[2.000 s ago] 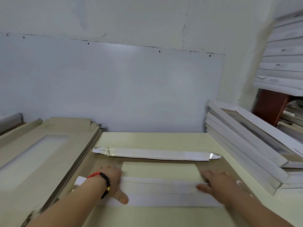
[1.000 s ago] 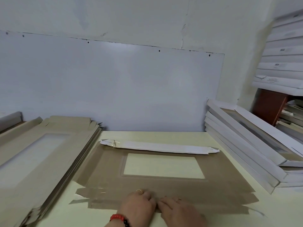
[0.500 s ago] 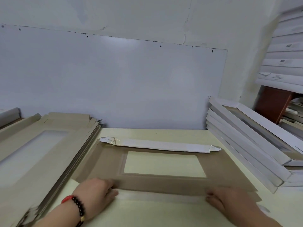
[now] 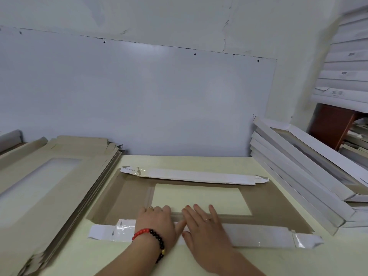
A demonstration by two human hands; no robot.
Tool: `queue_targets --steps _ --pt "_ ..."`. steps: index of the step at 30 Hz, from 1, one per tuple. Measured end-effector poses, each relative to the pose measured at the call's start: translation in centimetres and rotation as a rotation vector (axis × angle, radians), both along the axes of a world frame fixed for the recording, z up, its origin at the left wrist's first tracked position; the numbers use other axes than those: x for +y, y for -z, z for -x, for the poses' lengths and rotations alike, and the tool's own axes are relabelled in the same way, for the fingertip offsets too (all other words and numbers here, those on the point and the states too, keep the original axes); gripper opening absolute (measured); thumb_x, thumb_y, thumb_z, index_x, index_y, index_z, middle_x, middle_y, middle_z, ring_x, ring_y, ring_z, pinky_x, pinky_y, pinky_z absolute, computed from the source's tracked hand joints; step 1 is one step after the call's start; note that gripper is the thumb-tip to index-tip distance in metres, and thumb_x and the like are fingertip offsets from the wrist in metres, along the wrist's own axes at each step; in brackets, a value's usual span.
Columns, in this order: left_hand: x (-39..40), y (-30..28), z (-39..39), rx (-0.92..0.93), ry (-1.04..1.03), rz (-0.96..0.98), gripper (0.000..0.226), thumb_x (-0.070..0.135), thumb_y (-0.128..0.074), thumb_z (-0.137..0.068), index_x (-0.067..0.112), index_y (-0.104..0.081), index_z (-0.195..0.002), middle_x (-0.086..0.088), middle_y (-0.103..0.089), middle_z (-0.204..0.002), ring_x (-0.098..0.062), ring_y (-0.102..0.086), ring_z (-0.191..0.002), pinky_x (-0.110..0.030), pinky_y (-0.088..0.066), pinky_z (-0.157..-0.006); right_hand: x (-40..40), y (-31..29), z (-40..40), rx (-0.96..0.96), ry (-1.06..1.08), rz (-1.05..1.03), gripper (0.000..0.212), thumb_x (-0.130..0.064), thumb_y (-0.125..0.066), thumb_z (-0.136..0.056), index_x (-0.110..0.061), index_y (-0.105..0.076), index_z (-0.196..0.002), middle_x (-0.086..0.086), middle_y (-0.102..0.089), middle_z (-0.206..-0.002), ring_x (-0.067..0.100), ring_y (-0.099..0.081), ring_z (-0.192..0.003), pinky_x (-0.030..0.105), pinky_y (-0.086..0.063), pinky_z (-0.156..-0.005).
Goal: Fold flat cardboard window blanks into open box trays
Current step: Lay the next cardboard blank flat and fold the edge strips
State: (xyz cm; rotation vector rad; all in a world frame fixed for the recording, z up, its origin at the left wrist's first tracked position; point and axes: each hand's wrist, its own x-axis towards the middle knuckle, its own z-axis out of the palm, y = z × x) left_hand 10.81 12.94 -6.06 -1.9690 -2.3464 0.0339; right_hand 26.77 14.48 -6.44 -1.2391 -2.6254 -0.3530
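A brown cardboard window blank (image 4: 278, 204) lies flat on the pale table (image 4: 99, 259), its rectangular window showing the tabletop. Its far long flap (image 4: 191, 176) is folded over, white side up. The near long flap (image 4: 258, 236) is folded over too, white and glossy at the ends. My left hand (image 4: 155, 222), with a red and black bead bracelet, presses flat on the middle of the near flap. My right hand (image 4: 205, 224) lies flat beside it, fingers straight, pressing the same flap.
A tall stack of flat brown window blanks (image 4: 49, 180) fills the left side. Folded white trays (image 4: 298, 176) lean in a stack at the right, with shelves of more boxes (image 4: 346, 76) behind. A white wall panel (image 4: 139, 96) stands at the back.
Half a second ago my hands were at the two ends of the near flap lifting it. Now the flap is folded over white side up and both hands press its middle.
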Motion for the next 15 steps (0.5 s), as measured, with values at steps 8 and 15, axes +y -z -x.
queue_targets --steps 8,15 --pt "-1.3 2.0 2.5 0.013 0.018 -0.082 0.049 0.062 -0.013 -0.090 0.031 -0.041 -0.116 0.002 -0.044 -0.117 -0.022 -0.043 -0.109 -0.040 -0.026 -0.094 1.8 0.2 -4.2 -0.143 0.039 0.095 0.053 -0.044 -0.029 -0.095 -0.026 -0.052 -0.139 -0.011 -0.040 -0.150 0.008 -0.039 -0.137 0.035 0.007 -0.108" --pt "-2.4 2.1 6.9 0.035 -0.048 -0.130 0.074 0.064 0.011 -0.075 0.037 -0.042 -0.119 0.008 -0.045 -0.117 -0.017 -0.045 -0.111 -0.038 -0.021 -0.094 3.2 0.3 -11.1 -0.223 0.125 0.157 0.046 -0.048 -0.060 -0.068 -0.027 -0.075 -0.106 -0.013 -0.069 -0.116 -0.010 -0.043 -0.127 0.033 -0.008 -0.109"
